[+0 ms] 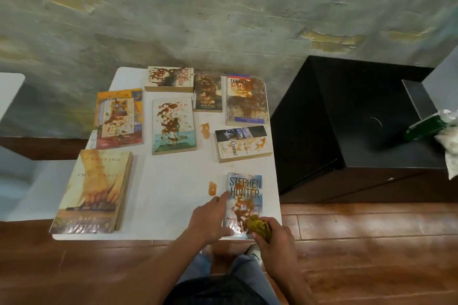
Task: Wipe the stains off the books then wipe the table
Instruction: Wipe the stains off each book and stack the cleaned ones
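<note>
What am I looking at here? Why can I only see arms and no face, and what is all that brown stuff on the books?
The camera sits on a person's head and looks down, so you see only their arms, like your own when you look at your hands. There is just this one picture, taken from above a white table. Eight books lie flat on it, most splashed with brown stains, and two brown blobs sit on the table itself. The left hand rests on the nearest book, the Stephen Hunter book, to keep it from sliding. The right hand grips a crumpled yellow-green cloth pressed on that cover's stain. To the right a green bottle lies on a black cabinet.
</note>
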Motion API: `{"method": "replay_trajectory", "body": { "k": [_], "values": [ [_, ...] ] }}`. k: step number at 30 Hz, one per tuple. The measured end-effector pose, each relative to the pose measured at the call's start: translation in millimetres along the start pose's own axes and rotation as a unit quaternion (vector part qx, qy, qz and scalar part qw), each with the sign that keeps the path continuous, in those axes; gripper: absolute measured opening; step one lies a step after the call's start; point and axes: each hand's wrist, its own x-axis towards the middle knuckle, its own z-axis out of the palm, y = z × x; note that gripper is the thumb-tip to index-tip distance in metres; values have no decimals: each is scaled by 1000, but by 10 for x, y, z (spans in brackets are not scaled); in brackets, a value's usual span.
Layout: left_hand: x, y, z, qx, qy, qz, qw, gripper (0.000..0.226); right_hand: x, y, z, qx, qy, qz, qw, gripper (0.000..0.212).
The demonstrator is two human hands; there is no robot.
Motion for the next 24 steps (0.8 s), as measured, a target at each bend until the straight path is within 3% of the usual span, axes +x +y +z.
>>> {"method": "replay_trajectory", "body": {
  "k": [24],
  "values": [
    [115, 26, 112, 145, 42, 11, 989, 95, 51, 39, 139, -166, 19, -162, 972, 27]
  ]
}}
